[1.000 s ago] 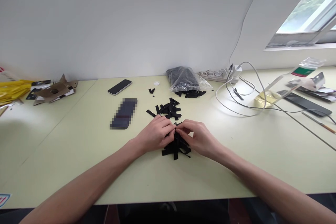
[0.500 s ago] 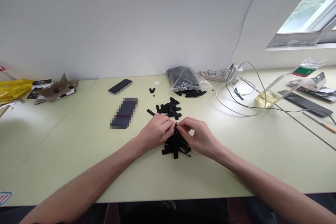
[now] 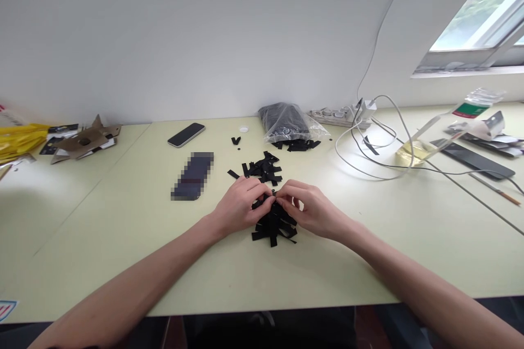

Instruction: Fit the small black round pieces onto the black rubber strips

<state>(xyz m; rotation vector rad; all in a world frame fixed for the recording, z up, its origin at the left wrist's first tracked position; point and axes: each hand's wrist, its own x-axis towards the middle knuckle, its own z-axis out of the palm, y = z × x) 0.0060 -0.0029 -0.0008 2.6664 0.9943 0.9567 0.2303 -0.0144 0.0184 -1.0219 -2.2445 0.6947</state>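
My left hand (image 3: 244,204) and my right hand (image 3: 308,208) meet fingertip to fingertip above a near pile of short black strips (image 3: 273,230). Both are closed in a pinch on a small black strip (image 3: 274,196), mostly hidden by the fingers. Just beyond my hands lies a second heap of black strips (image 3: 265,168). Behind that heap, a clear plastic bag (image 3: 286,122) bulges with dark contents, and more black strips (image 3: 301,145) lie along its front edge.
A phone (image 3: 186,135) and a pixelated dark object (image 3: 192,177) lie to the left. Torn cardboard (image 3: 85,140) and yellow packaging (image 3: 22,142) are farther left. On the right are a power strip (image 3: 331,116), looping cables (image 3: 370,177), a tilted bottle (image 3: 413,151) and a dark flat panel (image 3: 475,159).
The fingers of my left hand have shifted and bent slightly, with the thumb now nearer my right fingertips. The piles look the same, and the view has moved very slightly.
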